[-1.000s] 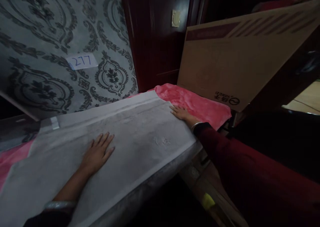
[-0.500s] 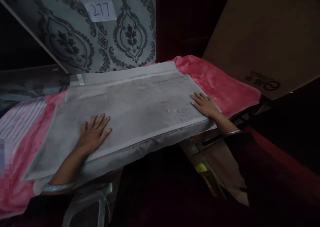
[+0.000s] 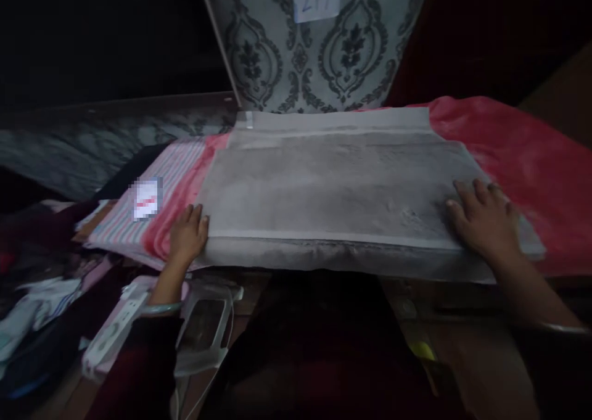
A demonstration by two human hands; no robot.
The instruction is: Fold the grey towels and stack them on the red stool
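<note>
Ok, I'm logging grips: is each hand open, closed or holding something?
Left hand: open, at the left edge of the grey cloth.
Right hand: open, palm down on the grey cloth.

Cloth [image 3: 333, 179] on blanket [image 3: 531, 155], wall [image 3: 300, 87] behind, probably power strip [image 3: 113, 333] front left.

The pink-covered worktop [image 3: 541, 173] runs right across in front of me, with striped cloth [image 3: 178, 158] toward its left end. Across the middle lies 1 grey cloth [image 3: 324, 185], folding down over the near edge; a blurred white patch [image 3: 146, 201] sits on the stripes.
</note>
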